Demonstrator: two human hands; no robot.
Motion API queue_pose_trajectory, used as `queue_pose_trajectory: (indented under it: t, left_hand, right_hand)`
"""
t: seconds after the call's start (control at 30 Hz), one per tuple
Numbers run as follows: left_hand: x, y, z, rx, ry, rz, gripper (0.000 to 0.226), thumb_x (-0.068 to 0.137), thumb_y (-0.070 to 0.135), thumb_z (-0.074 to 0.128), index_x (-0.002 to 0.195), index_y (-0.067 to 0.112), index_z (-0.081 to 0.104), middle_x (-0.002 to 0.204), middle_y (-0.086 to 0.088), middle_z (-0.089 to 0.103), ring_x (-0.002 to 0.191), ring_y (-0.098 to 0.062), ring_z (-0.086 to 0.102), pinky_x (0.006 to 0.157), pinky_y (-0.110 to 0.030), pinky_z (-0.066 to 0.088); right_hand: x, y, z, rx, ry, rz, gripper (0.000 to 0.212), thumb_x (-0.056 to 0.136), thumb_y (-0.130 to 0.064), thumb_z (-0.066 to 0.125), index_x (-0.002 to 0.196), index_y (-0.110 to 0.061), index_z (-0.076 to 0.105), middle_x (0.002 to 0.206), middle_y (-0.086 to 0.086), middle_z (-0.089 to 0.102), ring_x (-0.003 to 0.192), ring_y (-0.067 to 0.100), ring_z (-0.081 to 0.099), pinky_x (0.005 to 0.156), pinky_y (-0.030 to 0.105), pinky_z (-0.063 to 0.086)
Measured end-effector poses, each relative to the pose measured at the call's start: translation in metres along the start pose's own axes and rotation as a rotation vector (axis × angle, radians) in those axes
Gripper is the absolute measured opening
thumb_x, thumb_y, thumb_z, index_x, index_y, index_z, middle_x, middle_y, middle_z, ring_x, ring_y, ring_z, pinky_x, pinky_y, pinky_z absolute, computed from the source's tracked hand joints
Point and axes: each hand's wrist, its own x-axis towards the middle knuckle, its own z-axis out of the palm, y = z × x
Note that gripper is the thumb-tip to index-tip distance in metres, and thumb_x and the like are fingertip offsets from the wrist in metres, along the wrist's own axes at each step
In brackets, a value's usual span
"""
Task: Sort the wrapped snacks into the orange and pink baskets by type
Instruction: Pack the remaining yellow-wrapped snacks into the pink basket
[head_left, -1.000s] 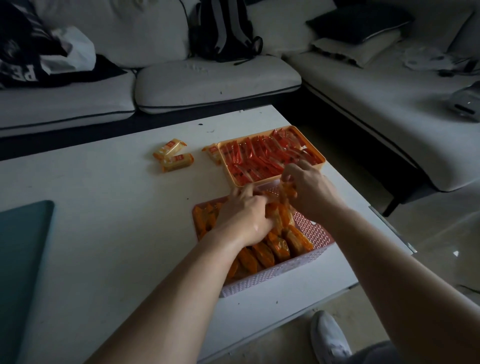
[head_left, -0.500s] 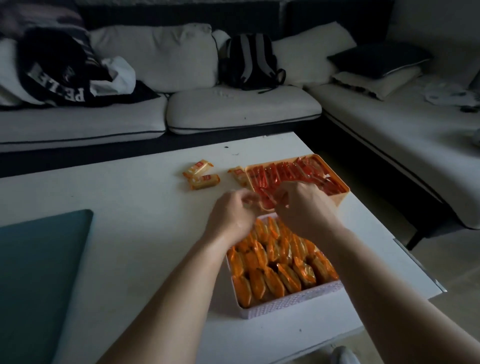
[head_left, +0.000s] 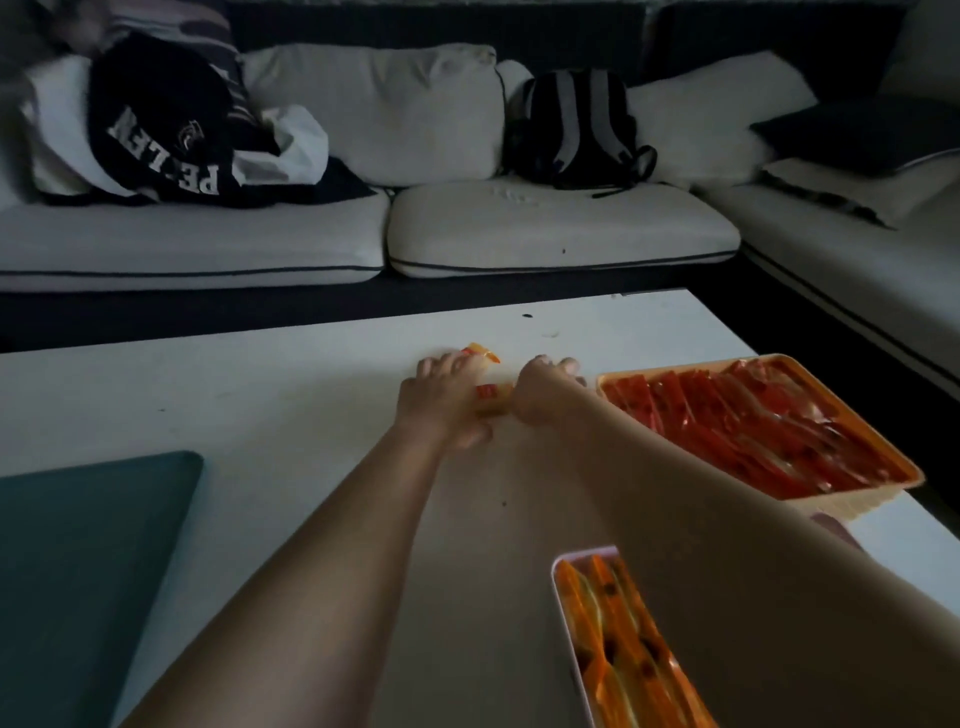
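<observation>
Both hands reach to frame centre on the white table (head_left: 260, 395). Left hand (head_left: 447, 402) has its fingers spread over one yellow wrapped snack (head_left: 484, 355); a second yellow snack (head_left: 491, 399) sits between it and the right hand (head_left: 545, 389), touching both. Right fingers are curled down; cannot tell whether either hand has a real grip. Orange basket (head_left: 857, 496), right of centre, is full of red snacks (head_left: 753, 421). Pink basket (head_left: 563, 597), lower right, holds orange snacks (head_left: 618, 623), partly hidden by the right forearm. Teal mat (head_left: 78, 571) lower left, backpack (head_left: 576, 130) on the sofa (head_left: 545, 228) up top.
</observation>
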Motion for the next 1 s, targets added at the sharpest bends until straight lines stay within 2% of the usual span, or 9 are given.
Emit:
queue_pose_trajectory:
  t: [0.13,0.2,0.33,0.43,0.5,0.6,0.7,0.83,1.0]
  left_hand:
    - [0.038,0.0,0.019,-0.134,-0.182,-0.003,0.109,0.077,0.05,0.076,0.159,0.037,0.006,0.17,-0.001,-0.008,0.155,-0.038,-0.003,0.122,-0.058,0.011]
    - [0.039,0.001,0.025,-0.132,-0.136,-0.015,0.087,0.082,0.05,0.069,0.154,0.037,0.022,0.166,-0.008,0.007,0.149,-0.041,0.016,0.119,-0.055,0.021]
    - [0.015,0.003,0.025,-0.17,0.097,-0.037,0.054,0.087,0.039,0.059,0.133,0.025,0.036,0.129,-0.014,0.043,0.11,-0.041,0.051,0.088,-0.045,0.044]
    - [-0.008,-0.001,0.013,-0.35,0.078,-0.136,0.064,0.082,0.036,0.066,0.135,0.023,0.032,0.121,-0.01,0.051,0.1,-0.038,0.059,0.079,-0.043,0.05]
    - [-0.023,0.0,-0.001,-0.684,0.03,-0.273,0.079,0.075,0.037,0.073,0.139,0.023,0.03,0.117,-0.004,0.06,0.099,-0.029,0.062,0.078,-0.04,0.054]
    - [-0.059,0.011,-0.032,-1.174,-0.019,-0.398,0.055,0.08,0.04,0.072,0.131,0.024,0.058,0.103,-0.002,0.074,0.088,-0.023,0.072,0.06,-0.031,0.057]
    - [-0.1,0.035,-0.062,-1.392,-0.035,-0.431,0.043,0.089,0.056,0.061,0.111,0.022,0.074,0.101,-0.009,0.077,0.089,-0.026,0.073,0.07,-0.036,0.061]
    - [-0.151,0.099,-0.089,-1.37,0.017,-0.413,0.057,0.091,0.071,0.046,0.108,0.022,0.069,0.106,-0.011,0.072,0.097,-0.03,0.069,0.093,-0.045,0.056]
    - [-0.206,0.173,-0.087,-1.142,0.035,-0.237,0.086,0.077,0.081,0.03,0.124,0.013,0.056,0.123,-0.019,0.064,0.107,-0.037,0.063,0.088,-0.047,0.056]
  right_hand:
    - [0.026,-0.005,0.013,-0.123,0.017,0.047,0.065,0.105,-0.032,0.05,0.155,-0.002,0.023,0.156,0.024,0.025,0.142,0.043,0.027,0.113,0.052,0.029]
    - [0.039,-0.006,0.019,-0.001,0.084,0.077,0.062,0.099,-0.029,0.055,0.152,-0.008,0.03,0.15,0.019,0.03,0.133,0.039,0.032,0.099,0.047,0.036]
    - [0.037,-0.003,0.023,0.17,0.029,0.076,0.051,0.095,-0.034,0.056,0.138,-0.007,0.048,0.133,0.018,0.046,0.118,0.036,0.048,0.097,0.044,0.046]
    - [0.014,-0.005,0.017,0.332,0.02,0.012,0.023,0.095,-0.027,0.058,0.095,-0.004,0.061,0.088,0.011,0.06,0.08,0.024,0.061,0.071,0.033,0.052]
    - [-0.008,-0.01,0.008,0.523,0.017,0.0,0.031,0.097,-0.025,0.054,0.074,-0.005,0.056,0.068,0.009,0.06,0.062,0.018,0.056,0.064,0.029,0.048]
    - [-0.054,-0.009,-0.009,0.916,0.004,0.01,0.032,0.1,-0.029,0.044,0.094,-0.004,0.063,0.087,0.015,0.069,0.082,0.025,0.065,0.081,0.037,0.057]
    - [-0.111,0.006,-0.02,1.221,-0.036,-0.006,0.031,0.1,-0.035,0.046,0.108,-0.01,0.061,0.104,0.018,0.067,0.094,0.031,0.067,0.082,0.047,0.06]
    - [-0.178,0.05,-0.014,1.324,0.137,-0.067,0.037,0.096,-0.041,0.055,0.119,-0.012,0.053,0.109,0.018,0.064,0.096,0.032,0.068,0.084,0.051,0.061]
    - [-0.237,0.111,-0.001,1.339,0.292,-0.055,0.052,0.088,-0.045,0.053,0.124,-0.007,0.051,0.102,0.014,0.064,0.086,0.027,0.069,0.066,0.037,0.059]
